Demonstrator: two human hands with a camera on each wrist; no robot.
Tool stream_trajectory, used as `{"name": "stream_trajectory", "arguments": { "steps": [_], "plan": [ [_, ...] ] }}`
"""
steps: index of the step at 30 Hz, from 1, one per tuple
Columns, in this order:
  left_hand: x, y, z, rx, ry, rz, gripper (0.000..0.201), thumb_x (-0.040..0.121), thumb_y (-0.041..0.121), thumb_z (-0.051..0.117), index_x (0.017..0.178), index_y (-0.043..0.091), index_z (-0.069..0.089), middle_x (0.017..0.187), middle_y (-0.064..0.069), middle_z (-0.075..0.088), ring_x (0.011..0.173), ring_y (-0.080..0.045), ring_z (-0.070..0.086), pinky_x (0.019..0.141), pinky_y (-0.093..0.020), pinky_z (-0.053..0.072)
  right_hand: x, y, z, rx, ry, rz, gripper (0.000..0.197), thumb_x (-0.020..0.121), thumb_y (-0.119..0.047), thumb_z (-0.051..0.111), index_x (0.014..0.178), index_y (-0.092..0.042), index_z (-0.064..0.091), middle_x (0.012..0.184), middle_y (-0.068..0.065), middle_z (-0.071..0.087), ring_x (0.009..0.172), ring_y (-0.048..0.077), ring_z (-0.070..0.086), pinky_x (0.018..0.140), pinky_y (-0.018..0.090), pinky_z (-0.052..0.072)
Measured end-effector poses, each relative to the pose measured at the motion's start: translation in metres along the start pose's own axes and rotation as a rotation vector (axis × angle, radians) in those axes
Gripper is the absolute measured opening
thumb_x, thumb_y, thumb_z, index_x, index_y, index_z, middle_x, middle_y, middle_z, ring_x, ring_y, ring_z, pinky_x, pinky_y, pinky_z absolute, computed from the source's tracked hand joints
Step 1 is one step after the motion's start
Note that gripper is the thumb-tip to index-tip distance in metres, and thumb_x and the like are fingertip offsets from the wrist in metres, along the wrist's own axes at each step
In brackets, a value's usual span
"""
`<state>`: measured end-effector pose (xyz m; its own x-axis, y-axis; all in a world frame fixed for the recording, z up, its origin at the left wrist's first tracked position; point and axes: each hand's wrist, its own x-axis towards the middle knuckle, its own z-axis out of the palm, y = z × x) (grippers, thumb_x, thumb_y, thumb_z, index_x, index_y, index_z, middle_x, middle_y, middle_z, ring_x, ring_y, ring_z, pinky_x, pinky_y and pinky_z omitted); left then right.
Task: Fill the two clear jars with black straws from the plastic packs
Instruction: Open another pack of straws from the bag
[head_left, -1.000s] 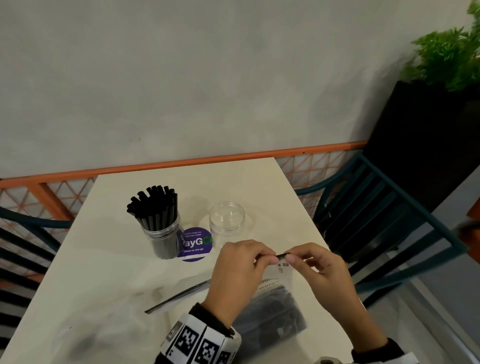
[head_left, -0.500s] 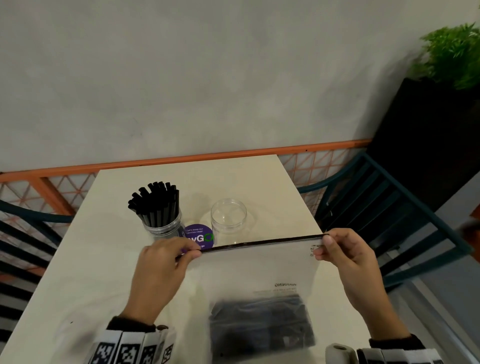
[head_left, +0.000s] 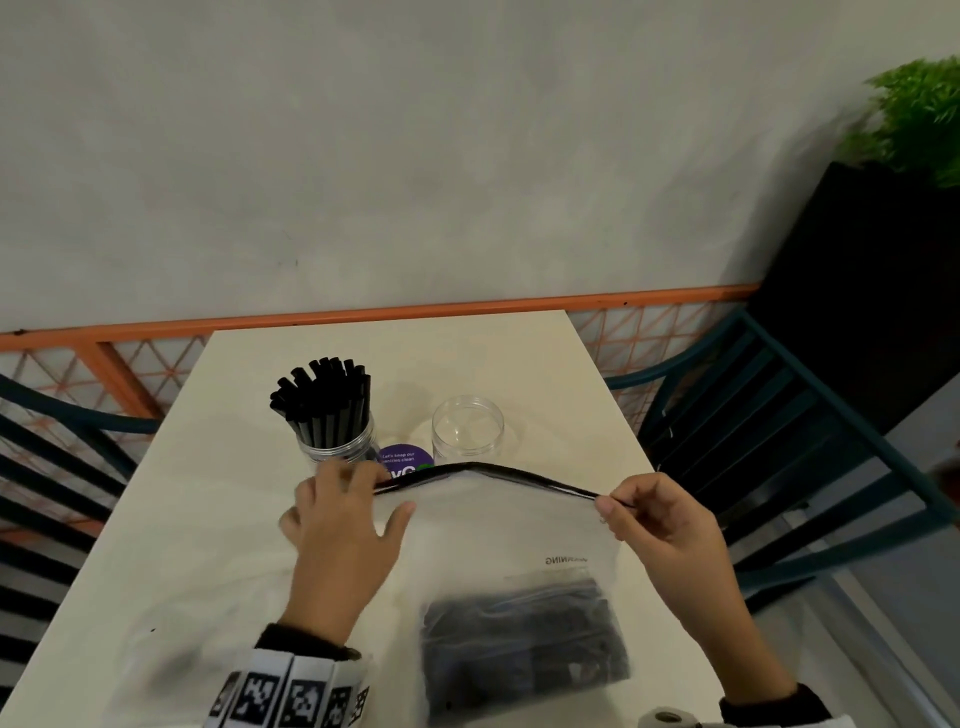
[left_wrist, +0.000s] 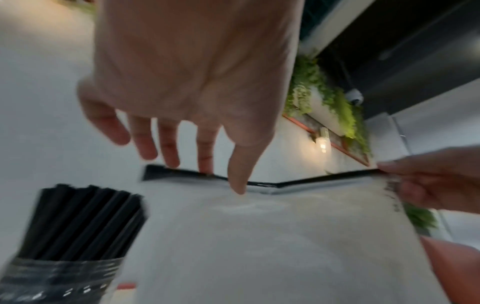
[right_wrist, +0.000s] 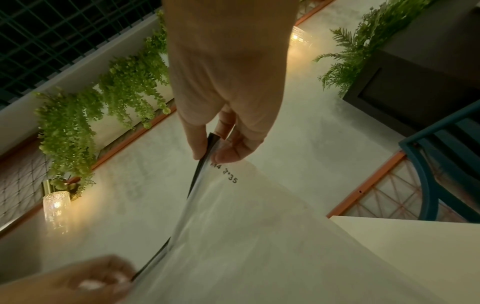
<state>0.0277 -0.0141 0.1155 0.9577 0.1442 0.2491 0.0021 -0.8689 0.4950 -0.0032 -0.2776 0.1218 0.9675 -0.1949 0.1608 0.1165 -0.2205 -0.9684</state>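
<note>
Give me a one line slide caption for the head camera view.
Both hands hold up a plastic pack of black straws before one filled jar and one empty jar.

Dark sleeves (head_left: 291, 636), white wristband (head_left: 291, 691) (black square markers).

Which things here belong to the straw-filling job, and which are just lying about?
Belong to the job:
- plastic pack of black straws, held up by both hands
- full jar
- empty jar

Just lying about:
- purple sticker on the table
- teal chair
- potted plant
</note>
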Motion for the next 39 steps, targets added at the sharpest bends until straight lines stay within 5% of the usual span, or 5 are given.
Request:
{"name": "stream_trajectory", "arguments": {
  "steps": [7,14,24,33,39],
  "plan": [
    [-0.012,0.047,0.026,-0.122,-0.044,0.536,0.022,0.083,0.036,0.049,0.103,0.035,0.056,0.094,0.010,0.059,0.092,-0.004,0.045,0.081,-0.023,0.025,-0.005,-0.001,0.004,0.012,-0.026,0.008,0.013,0.078,-0.014,0.071,0.071,-0.023,0.065,0.068,0.002,0.066,0.063,0.017,0.058,0.061,0.022,0.050],
    [-0.019,0.049,0.035,-0.280,-0.012,0.626,0.017,0.085,0.024,0.051,0.093,0.024,0.065,0.085,0.008,0.066,0.079,-0.003,0.053,0.075,-0.014,0.038,-0.008,-0.002,0.006,0.081,-0.033,0.049,0.008,0.079,-0.007,0.070,0.077,-0.013,0.065,0.072,0.012,0.063,0.068,0.023,0.058,0.068,0.036,0.051],
    [-0.010,0.025,0.028,0.091,-0.033,0.300,0.036,0.083,0.044,0.041,0.071,0.028,0.070,0.052,0.010,0.060,0.063,-0.011,0.053,0.072,-0.028,0.015,-0.002,-0.004,0.004,0.140,-0.016,0.081,0.009,0.080,-0.003,0.068,0.077,-0.011,0.067,0.066,-0.001,0.063,0.065,0.013,0.056,0.061,0.017,0.050],
    [-0.007,0.011,0.019,0.053,0.035,0.027,0.066,0.058,-0.005,0.069,0.118,0.020,0.059,0.117,-0.017,0.036,0.095,-0.036,0.039,0.076,-0.047,0.040,0.000,0.003,0.012,-0.117,-0.025,0.015,0.011,0.078,-0.010,0.072,0.076,-0.020,0.068,0.078,-0.005,0.069,0.072,0.010,0.064,0.065,0.014,0.051],
    [0.000,0.005,0.006,-0.337,0.150,-0.051,0.031,0.074,-0.008,0.062,0.098,0.011,0.062,0.109,-0.013,0.048,0.071,-0.015,0.049,0.062,-0.004,0.035,0.007,-0.008,0.025,-0.329,0.039,0.020,0.022,0.066,-0.026,0.082,0.069,-0.017,0.062,0.071,-0.001,0.066,0.063,0.012,0.061,0.058,0.019,0.053]
  ]
}}
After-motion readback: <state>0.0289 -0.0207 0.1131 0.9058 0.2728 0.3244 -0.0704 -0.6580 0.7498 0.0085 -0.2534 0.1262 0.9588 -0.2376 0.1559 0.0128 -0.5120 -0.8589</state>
